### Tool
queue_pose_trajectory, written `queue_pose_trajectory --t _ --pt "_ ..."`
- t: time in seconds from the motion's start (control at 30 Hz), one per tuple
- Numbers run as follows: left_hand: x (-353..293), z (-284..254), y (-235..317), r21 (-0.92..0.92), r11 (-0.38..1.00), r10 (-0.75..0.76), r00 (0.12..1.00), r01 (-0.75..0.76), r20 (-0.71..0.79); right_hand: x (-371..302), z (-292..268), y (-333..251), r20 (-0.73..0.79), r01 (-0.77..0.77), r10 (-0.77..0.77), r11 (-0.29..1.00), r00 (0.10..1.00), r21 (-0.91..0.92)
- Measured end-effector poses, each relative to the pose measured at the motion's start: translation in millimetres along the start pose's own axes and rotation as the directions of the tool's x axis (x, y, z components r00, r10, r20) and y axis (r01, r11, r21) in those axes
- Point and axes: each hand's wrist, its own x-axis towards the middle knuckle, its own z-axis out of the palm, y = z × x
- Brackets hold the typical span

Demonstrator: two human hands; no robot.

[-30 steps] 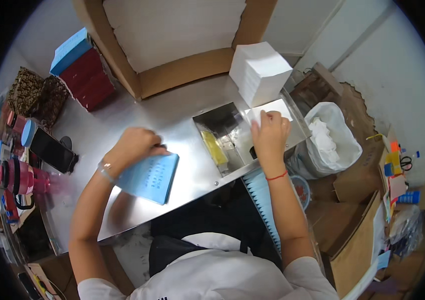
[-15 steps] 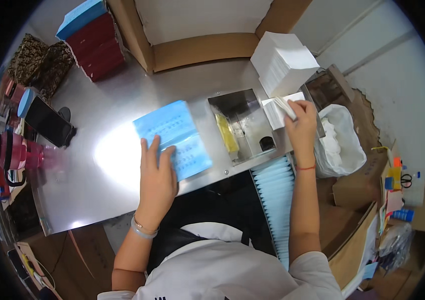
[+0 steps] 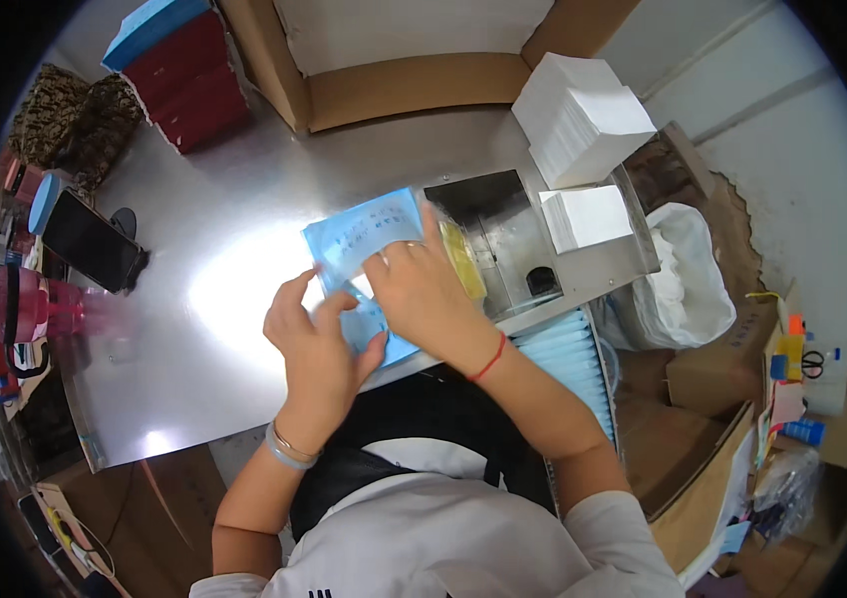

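Observation:
A light-blue sheet (image 3: pixel 364 227) with printed lines and a fold across it lies near the front edge of the metal table. My left hand (image 3: pixel 319 344) is at its left side, fingers curved and apart, thumb over the lower part. Over the sheet's middle is my right hand (image 3: pixel 428 294), index finger stretched along the right edge and the other fingers bent down. A bit of white paper (image 3: pixel 361 286) shows under its fingertips on the blue; the rest is hidden by the hand.
Right of the sheet sits a metal tray (image 3: pixel 503 224) holding a yellow piece (image 3: pixel 460 261). Beyond it are a low white paper stack (image 3: pixel 588 217) and a taller one (image 3: pixel 583 125). A bagged bin (image 3: pixel 688 279) stands off the right edge; a phone (image 3: pixel 95 244) stands left.
My right hand has moved left from the low white stack onto the blue sheet, bringing white paper. The sheet has shifted right, and my left hand's fingers have lifted and curled.

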Motion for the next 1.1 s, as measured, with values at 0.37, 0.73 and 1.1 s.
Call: queue_pose_trajectory --t 0.37,0.73,1.1 --pt "26.6 8.3 13.7 -0.058 0.996 0.077 0.961 -0.064 0.264 26.8 -98.9 169.6 -0.557 -0.501 0.213 0.747 0.803 -0.437" --pt "39.2 7.1 8.7 0.011 0.988 0.151 0.977 -0.155 0.149 35.0 -107.6 127.1 -0.767 -0.374 0.174 0.923 0.618 -0.092" --pt "44.0 -3.1 3.8 -0.254 0.965 -0.011 0.981 0.062 0.196 0.1 -25.6 34.9 0.142 -0.016 -0.015 0.977 0.99 0.212"
